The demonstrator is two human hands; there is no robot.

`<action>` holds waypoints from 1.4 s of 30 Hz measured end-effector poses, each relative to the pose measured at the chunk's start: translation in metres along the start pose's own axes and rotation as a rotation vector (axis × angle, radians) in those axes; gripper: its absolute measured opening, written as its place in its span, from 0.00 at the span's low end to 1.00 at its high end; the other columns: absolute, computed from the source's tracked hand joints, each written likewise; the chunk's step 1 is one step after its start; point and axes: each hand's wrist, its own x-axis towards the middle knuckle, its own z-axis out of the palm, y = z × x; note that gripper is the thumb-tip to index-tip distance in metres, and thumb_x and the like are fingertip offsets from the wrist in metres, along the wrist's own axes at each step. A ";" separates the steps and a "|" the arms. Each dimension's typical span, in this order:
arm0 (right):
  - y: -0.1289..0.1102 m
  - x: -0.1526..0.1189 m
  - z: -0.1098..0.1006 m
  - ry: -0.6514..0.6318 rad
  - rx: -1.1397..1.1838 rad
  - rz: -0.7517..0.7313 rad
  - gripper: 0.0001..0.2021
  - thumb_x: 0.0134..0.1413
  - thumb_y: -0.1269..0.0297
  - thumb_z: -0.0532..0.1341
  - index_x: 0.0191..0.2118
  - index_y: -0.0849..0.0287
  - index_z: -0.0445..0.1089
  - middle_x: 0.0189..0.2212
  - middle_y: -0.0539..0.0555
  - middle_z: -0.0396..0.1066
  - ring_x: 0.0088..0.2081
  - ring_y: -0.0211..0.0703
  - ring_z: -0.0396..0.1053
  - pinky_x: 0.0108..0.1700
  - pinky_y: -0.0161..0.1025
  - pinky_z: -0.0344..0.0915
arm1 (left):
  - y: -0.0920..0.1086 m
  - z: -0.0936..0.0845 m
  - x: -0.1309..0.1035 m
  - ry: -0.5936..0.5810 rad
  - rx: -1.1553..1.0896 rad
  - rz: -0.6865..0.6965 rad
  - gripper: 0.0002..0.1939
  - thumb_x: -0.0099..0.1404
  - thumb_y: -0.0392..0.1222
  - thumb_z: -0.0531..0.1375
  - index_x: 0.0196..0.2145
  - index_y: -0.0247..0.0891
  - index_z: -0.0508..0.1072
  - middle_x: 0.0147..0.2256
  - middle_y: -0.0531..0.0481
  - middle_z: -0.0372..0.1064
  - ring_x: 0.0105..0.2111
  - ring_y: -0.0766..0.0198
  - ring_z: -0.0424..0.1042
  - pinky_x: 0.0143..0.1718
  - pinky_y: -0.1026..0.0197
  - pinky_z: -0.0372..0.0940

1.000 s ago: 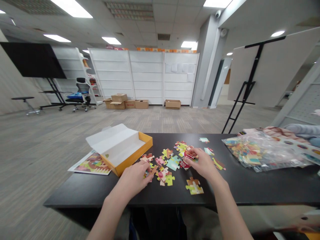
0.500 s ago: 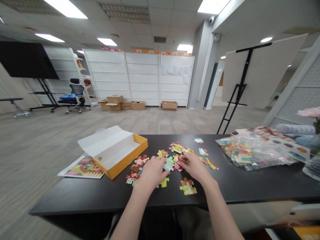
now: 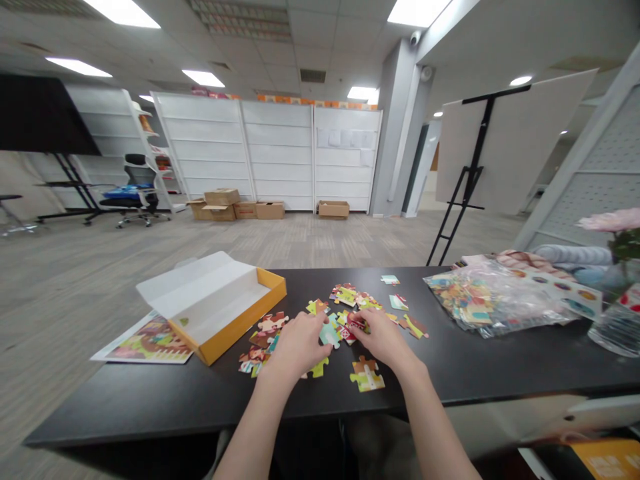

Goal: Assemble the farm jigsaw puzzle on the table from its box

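My right hand (image 3: 384, 339) has its thumb and fingers closed on a red puzzle piece (image 3: 355, 323), low over the jigsaw pile. Close by lies a red piece with a white barn-door mark (image 3: 345, 334). Over the pile's left part is my left hand (image 3: 297, 341), thumb apart from its fingers and nothing visibly held. Between the hands sits a pale teal piece (image 3: 329, 333); the left fingertips reach its edge, though contact is unclear. Brown and pink pieces (image 3: 273, 323) lie left of that hand, which partly covers others. A green-and-brown piece (image 3: 367, 375) rests apart, nearer me.
An open yellow-edged box (image 3: 240, 321) stands at left, beside a printed picture sheet (image 3: 155, 343). Two teal pieces (image 3: 399, 302) lie toward the far edge of the black table (image 3: 200, 400). At right are a plastic bag of pieces (image 3: 475, 303) and a clear vase (image 3: 620, 327).
The view has turned slightly right, so everything sits further left in the picture. Both hands stay almost in place over the pieces, the right one still gripping the red piece.
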 end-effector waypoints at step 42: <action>0.022 -0.007 -0.028 0.172 0.179 0.144 0.08 0.56 0.59 0.59 0.34 0.54 0.72 0.28 0.52 0.77 0.29 0.45 0.74 0.34 0.40 0.68 | -0.037 -0.003 -0.009 0.145 -0.128 0.044 0.27 0.70 0.45 0.57 0.65 0.41 0.60 0.59 0.41 0.67 0.58 0.50 0.67 0.57 0.51 0.63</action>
